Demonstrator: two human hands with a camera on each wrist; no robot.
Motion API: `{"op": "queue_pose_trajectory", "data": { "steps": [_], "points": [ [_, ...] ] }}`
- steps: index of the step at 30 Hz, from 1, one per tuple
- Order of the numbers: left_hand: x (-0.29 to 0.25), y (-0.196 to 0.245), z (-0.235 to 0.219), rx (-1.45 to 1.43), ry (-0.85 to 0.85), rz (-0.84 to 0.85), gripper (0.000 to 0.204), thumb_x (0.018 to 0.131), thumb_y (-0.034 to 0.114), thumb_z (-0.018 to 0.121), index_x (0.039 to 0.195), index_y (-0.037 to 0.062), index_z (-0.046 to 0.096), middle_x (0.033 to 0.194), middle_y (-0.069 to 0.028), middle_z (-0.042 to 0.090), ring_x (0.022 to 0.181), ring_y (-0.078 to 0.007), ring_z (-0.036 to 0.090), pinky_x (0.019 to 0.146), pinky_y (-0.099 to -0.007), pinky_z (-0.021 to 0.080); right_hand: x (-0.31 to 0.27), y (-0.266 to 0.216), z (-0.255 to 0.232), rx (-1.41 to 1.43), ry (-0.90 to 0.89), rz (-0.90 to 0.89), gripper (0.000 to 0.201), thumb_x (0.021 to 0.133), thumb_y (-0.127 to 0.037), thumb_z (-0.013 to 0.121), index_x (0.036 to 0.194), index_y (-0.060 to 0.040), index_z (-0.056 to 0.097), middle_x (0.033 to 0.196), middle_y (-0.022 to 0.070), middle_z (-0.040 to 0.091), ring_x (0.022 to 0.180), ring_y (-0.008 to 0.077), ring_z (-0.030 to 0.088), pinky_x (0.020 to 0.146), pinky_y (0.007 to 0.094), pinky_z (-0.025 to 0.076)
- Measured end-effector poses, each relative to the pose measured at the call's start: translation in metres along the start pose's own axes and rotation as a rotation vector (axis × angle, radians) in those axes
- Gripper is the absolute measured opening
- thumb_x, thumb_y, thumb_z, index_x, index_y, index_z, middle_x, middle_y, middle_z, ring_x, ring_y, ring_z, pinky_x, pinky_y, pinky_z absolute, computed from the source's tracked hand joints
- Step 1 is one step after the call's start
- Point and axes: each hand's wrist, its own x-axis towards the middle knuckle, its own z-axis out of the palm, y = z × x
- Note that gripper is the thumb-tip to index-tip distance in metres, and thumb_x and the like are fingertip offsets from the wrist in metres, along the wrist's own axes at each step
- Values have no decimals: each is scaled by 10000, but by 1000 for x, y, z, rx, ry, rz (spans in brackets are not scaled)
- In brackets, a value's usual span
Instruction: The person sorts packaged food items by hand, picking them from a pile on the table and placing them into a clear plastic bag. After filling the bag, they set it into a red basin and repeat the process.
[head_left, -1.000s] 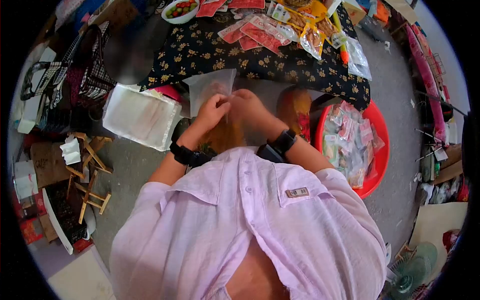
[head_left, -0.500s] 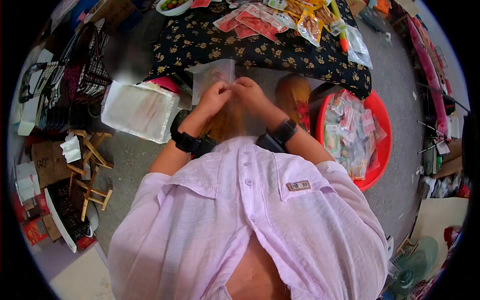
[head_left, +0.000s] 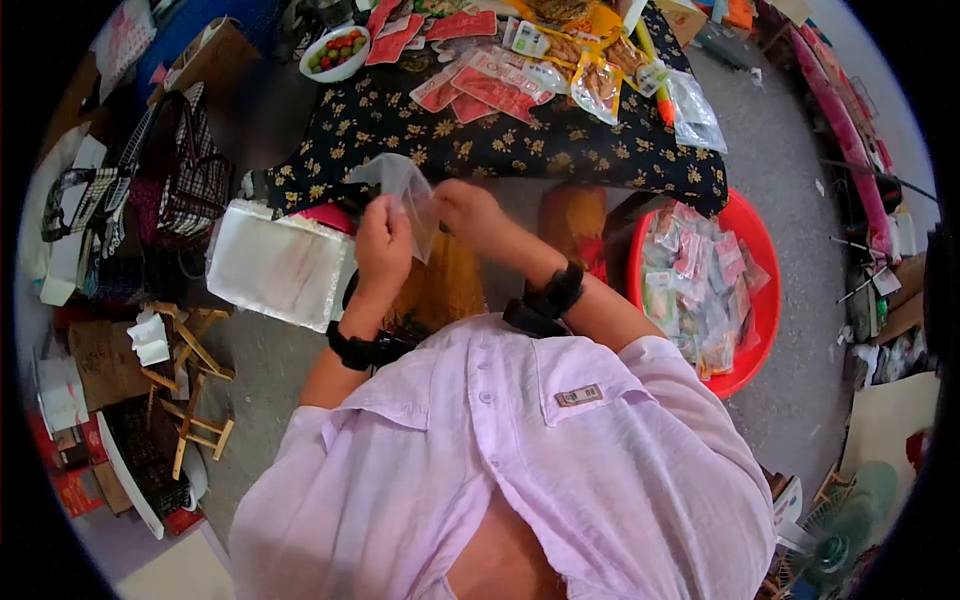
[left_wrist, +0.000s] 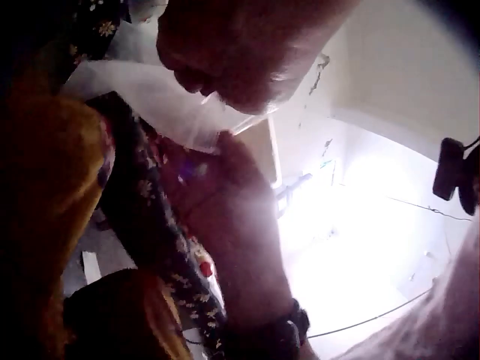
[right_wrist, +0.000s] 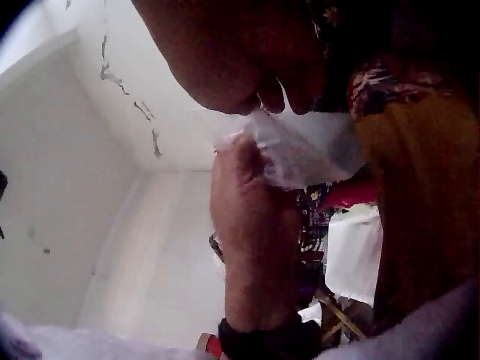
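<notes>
A clear plastic bag (head_left: 408, 185) is held up in front of the body, just off the near edge of the table. My left hand (head_left: 383, 240) grips its lower left side with curled fingers. On its right edge my right hand (head_left: 472, 218) pinches the film. In the right wrist view the crumpled bag (right_wrist: 289, 154) spreads between the left hand (right_wrist: 247, 184) below and the right hand above. The left wrist view shows the film (left_wrist: 161, 105) stretched from the fingers over the table's side.
A dark flowered tablecloth (head_left: 350, 135) carries red-and-white packets (head_left: 490, 88), yellow food packs (head_left: 597, 85) and a bowl of small fruit (head_left: 358, 68). A red tub (head_left: 765, 300) of filled packets stands at right. At left lie a stack of clear bags (head_left: 275, 262) and a wooden stool (head_left: 195, 350).
The bag has turned from a flat upright sheet to a narrower, folded shape. My left hand has shifted left and lower, the right hand slightly left. The hands are farther apart.
</notes>
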Motion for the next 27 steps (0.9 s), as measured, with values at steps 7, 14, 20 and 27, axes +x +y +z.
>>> {"op": "queue_pose_trajectory", "data": {
  "steps": [7,14,20,27],
  "points": [
    [75,18,-21,489,39,503,271,700,84,520,970,81,495,675,-102,497,599,-304,502,513,-391,390,42,19,-24,432,319,207,150,767,-140,517,848,-13,513,732,38,529,674,116,494,612,253,406],
    [102,-13,38,547,-235,133,198,705,136,471,897,105,510,725,-134,538,628,-343,526,545,-449,412,68,85,-108,5,829,217,306,699,-158,564,918,36,478,835,159,562,771,217,548,682,289,424],
    [91,-41,80,322,-456,-118,357,736,171,430,1078,68,450,960,-171,521,853,-353,496,715,-435,404,84,70,-114,-398,744,330,300,683,-174,556,886,28,465,845,228,549,798,359,532,682,366,420],
    [88,-38,70,261,-460,-145,329,722,177,444,1023,48,471,939,-171,521,846,-355,490,694,-431,398,84,77,-114,-532,539,342,272,691,-208,512,886,-19,494,848,217,549,835,366,513,689,405,408]
  ]
}}
